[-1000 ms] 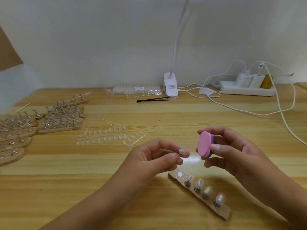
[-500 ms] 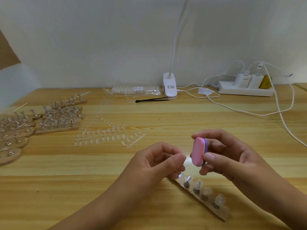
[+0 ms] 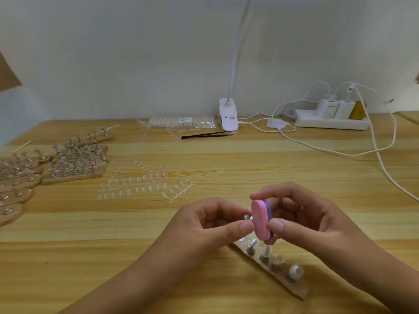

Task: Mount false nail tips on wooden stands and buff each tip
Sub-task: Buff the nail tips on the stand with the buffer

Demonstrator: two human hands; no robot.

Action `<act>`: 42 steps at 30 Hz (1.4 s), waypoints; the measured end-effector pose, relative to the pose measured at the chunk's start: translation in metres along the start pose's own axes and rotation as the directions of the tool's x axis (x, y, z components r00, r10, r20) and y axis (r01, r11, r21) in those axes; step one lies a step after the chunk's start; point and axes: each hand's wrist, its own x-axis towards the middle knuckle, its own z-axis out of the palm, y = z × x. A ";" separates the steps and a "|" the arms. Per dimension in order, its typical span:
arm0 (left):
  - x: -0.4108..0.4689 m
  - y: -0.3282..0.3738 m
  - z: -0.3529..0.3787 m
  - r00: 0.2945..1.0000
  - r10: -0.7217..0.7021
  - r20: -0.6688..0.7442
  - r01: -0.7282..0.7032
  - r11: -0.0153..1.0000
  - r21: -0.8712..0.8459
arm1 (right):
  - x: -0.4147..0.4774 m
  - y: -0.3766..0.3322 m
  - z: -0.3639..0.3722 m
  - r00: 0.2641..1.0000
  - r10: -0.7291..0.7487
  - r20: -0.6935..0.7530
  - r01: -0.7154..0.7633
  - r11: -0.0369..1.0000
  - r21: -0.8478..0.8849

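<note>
My left hand pinches a small silver metal peg between thumb and fingertips. My right hand grips a pink and purple oval buffing block by its edges, with the pink face turned against the peg's end. Any tip on that peg is hidden between my fingers and the block. I take this as buffing in progress, though I cannot see the tip itself.

Just beneath my hands, near on the light wooden surface, lies a narrow wooden stand, running right and toward me. Its far-left socket is bare, and I judge that is where this peg belongs. Three pegs toward the near end carry clear mounted tips. The peg beside the bare socket looks bare, but I can't be sure.

Farther left, strips of clear false nail tips on plastic sprues lie unmounted. Beyond them, at the left edge, many more wooden stands with metal pegs are crowded together, too small for me to tell whether they hold tips. My judgement is that this stand is partly done and plenty of tips are left.
</note>
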 end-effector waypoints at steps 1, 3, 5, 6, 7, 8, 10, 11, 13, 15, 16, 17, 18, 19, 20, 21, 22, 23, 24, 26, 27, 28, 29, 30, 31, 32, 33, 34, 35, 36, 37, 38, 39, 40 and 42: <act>0.000 0.000 0.000 1.000 0.008 0.006 -0.008 1.000 0.017 | 0.000 0.000 0.001 1.000 0.004 0.013 -0.004 1.000 -0.002; -0.001 0.000 0.000 0.999 0.025 0.021 -0.026 0.998 0.055 | -0.001 0.001 0.001 1.000 -0.004 0.020 0.005 1.000 -0.026; -0.001 0.001 0.000 0.999 0.028 0.024 -0.030 0.997 0.070 | -0.001 0.002 0.001 1.000 -0.021 0.009 0.021 0.998 -0.054; -0.001 0.002 0.000 0.999 0.028 0.018 -0.029 0.997 0.074 | -0.001 0.003 0.001 1.000 -0.023 0.007 0.024 0.998 -0.061; -0.001 0.002 -0.001 1.000 0.026 0.010 -0.027 0.997 0.075 | -0.001 0.002 0.000 1.000 -0.022 0.012 0.022 0.998 -0.065; -0.001 0.003 -0.002 1.000 0.022 0.001 -0.022 0.997 0.071 | -0.001 0.002 -0.001 1.000 -0.018 0.025 0.019 0.998 -0.066; 0.000 0.004 -0.003 1.000 0.014 -0.005 -0.014 0.998 0.065 | 0.000 0.000 -0.003 0.999 -0.016 0.050 0.020 0.997 -0.074; -0.001 0.003 -0.003 1.000 0.012 0.003 -0.012 0.998 0.067 | 0.000 0.000 -0.003 0.998 -0.020 0.055 0.024 0.996 -0.081; -0.002 0.001 0.001 0.999 0.003 0.035 -0.006 0.996 0.085 | 0.001 0.001 -0.002 0.998 -0.034 0.046 0.038 0.995 -0.093; -0.002 -0.001 0.005 0.999 -0.012 0.048 0.007 0.995 0.103 | 0.002 0.003 -0.002 0.999 -0.041 0.036 0.044 0.994 -0.104; -0.002 -0.001 0.006 0.999 -0.015 0.037 0.012 0.995 0.095 | 0.002 0.003 -0.003 0.998 -0.043 0.037 0.047 0.993 -0.108; -0.001 0.000 0.005 1.000 -0.014 0.017 0.013 0.997 0.079 | 0.001 0.003 -0.004 0.998 -0.047 0.042 0.051 0.993 -0.107; 0.000 0.000 0.003 1.000 -0.009 -0.004 0.010 0.998 0.062 | 0.001 0.002 -0.005 0.998 -0.052 0.046 0.056 0.993 -0.106; 0.001 0.001 0.001 1.000 -0.007 -0.017 0.008 0.998 0.056 | 0.001 0.002 -0.005 0.997 -0.055 0.050 0.060 0.993 -0.106; 0.000 0.002 0.001 1.000 -0.008 -0.016 0.009 0.998 0.063 | 0.001 0.003 -0.005 0.997 -0.057 0.053 0.062 0.992 -0.108; -0.001 0.002 0.002 1.000 -0.013 -0.002 0.013 0.997 0.073 | 0.001 0.003 -0.004 0.997 -0.059 0.054 0.065 0.991 -0.116; -0.001 0.002 0.003 1.000 -0.017 0.014 0.016 0.997 0.080 | 0.002 0.004 -0.003 0.997 -0.062 0.053 0.069 0.990 -0.126; -0.002 0.002 0.005 1.000 -0.019 0.024 0.017 0.996 0.087 | 0.003 0.005 -0.002 0.997 -0.065 0.051 0.071 0.989 -0.132; -0.002 0.003 0.006 1.000 -0.016 0.019 0.014 0.996 0.089 | 0.003 0.005 -0.002 0.996 -0.069 0.049 0.075 0.988 -0.132; 0.000 0.006 0.004 1.000 -0.009 -0.023 0.011 0.997 0.076 | 0.003 0.003 -0.004 0.995 -0.089 0.045 0.094 0.987 -0.128; 0.000 0.007 0.003 0.999 -0.011 -0.041 0.014 0.997 0.070 | 0.002 0.003 -0.004 0.994 -0.101 0.044 0.107 0.985 -0.134; 0.000 0.006 0.003 0.999 -0.015 -0.046 0.018 0.997 0.069 | 0.002 0.002 -0.004 0.993 -0.112 0.044 0.117 0.983 -0.140; 0.000 0.005 0.004 0.999 -0.022 -0.038 0.024 0.997 0.071 | 0.002 0.002 -0.002 0.992 -0.119 0.043 0.124 0.982 -0.144; 0.000 0.004 0.007 0.999 -0.029 -0.016 0.030 0.997 0.073 | 0.003 0.003 -0.001 0.991 -0.124 0.041 0.129 0.981 -0.144; -0.002 0.003 0.010 0.999 -0.034 0.009 0.033 0.997 0.074 | 0.004 0.004 0.000 0.991 -0.128 0.040 0.132 0.981 -0.146; -0.002 0.001 0.013 0.999 -0.035 0.026 0.033 0.997 0.072 | 0.004 0.004 0.001 0.991 -0.132 0.040 0.136 0.979 -0.151; -0.002 0.002 0.015 0.999 -0.036 0.032 0.034 0.997 0.063 | 0.004 0.004 0.001 0.990 -0.136 0.038 0.141 0.978 -0.154; -0.002 0.003 0.015 0.999 -0.038 0.026 0.037 0.998 0.048 | 0.003 0.002 -0.001 0.989 -0.144 0.034 0.147 0.977 -0.153; -0.001 0.004 0.013 0.999 -0.042 0.017 0.041 0.999 0.026 | 0.002 0.001 -0.003 0.988 -0.151 0.029 0.154 0.977 -0.150; -0.001 0.006 0.011 0.999 -0.042 0.006 0.042 0.999 0.012 | 0.001 0.000 -0.004 0.987 -0.156 0.024 0.158 0.976 -0.151; -0.001 0.007 0.009 0.999 -0.038 -0.009 0.038 0.999 0.010 | 0.000 -0.001 -0.005 0.987 -0.157 0.022 0.158 0.975 -0.155; -0.001 0.007 0.007 0.999 -0.030 -0.023 0.030 0.999 0.018 | 0.000 -0.001 -0.005 0.988 -0.154 0.021 0.156 0.974 -0.162; -0.001 0.007 0.007 0.999 -0.025 -0.029 0.025 0.999 0.028 | 0.001 0.000 -0.004 0.988 -0.150 0.021 0.151 0.974 -0.166; -0.002 0.007 0.008 0.999 -0.023 -0.026 0.024 0.999 0.034 | 0.002 0.000 -0.002 0.989 -0.146 0.020 0.147 0.975 -0.169; -0.002 0.007 0.009 0.999 -0.025 -0.019 0.026 0.999 0.030 | 0.004 0.001 0.001 0.990 -0.141 0.012 0.141 0.976 -0.166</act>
